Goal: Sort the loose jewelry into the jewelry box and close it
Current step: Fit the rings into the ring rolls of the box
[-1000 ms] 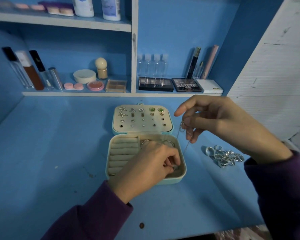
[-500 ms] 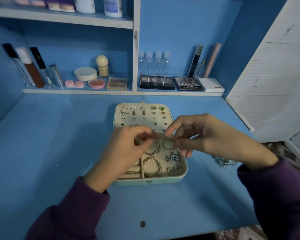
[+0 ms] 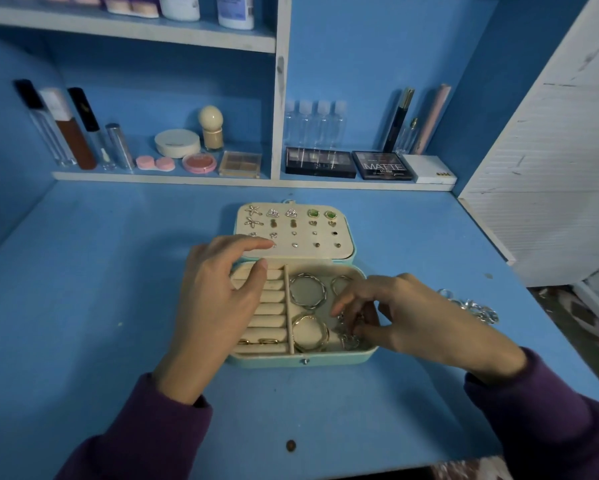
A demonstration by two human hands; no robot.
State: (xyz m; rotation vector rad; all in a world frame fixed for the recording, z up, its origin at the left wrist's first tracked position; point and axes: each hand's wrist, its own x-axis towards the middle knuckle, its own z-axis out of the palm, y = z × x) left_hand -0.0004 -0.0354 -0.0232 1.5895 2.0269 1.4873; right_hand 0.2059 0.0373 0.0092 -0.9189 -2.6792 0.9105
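Inside jewelry box (image 3: 325, 361), necklace (image 3: 349, 340) beneath right hand (image 3: 419, 317)

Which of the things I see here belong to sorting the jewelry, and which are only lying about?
For the job: jewelry box, open; silver chain, pinched by the right hand; left hand over the ring rolls; loose rings on the table beside the box.

Lying about: eyeshadow palettes, clear bottles, lip gloss tubes, round compact, all on the shelf.
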